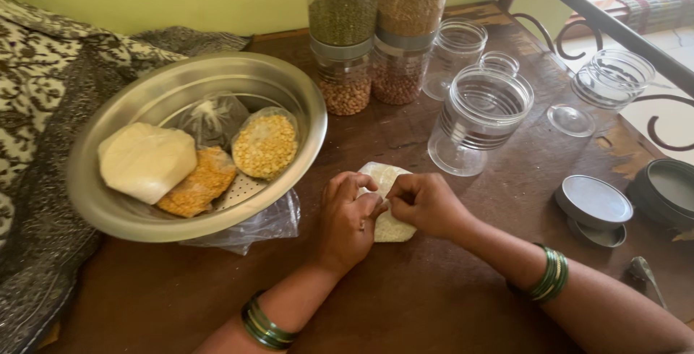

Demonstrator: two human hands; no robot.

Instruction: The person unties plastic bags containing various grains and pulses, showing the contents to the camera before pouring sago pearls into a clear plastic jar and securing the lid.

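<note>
**Both hands pinched on a small white packet at the table's middle**

A small white packet (390, 206) lies flat on the brown wooden table (434, 303), directly in front of the person. Its long axis runs away from the body, from the near end by the wrists to the far end pointing at the jars. The left hand (348, 218) covers its left edge, and the right hand (428, 203) comes in from the right side. Both sets of fingertips meet on top of the packet, closed together in a pinch on its plastic near the middle. Neither hand is nearer than the other; they sit on either side of the packet, touching it and each other.

Just to the left stands a steel bowl (130, 213) holding a pale packet (147, 160), an orange lentil packet (199, 189), a yellow lentil packet (266, 144) and a clear knotted bag (210, 119). Beyond the hands is an empty clear jar (478, 119), close to the packet's far end. Behind it are stacked jars (376, 36) filled with green and brown grains. Grey lids (594, 202) lie well off to the right. Green bangles (551, 274) circle the right wrist
</note>
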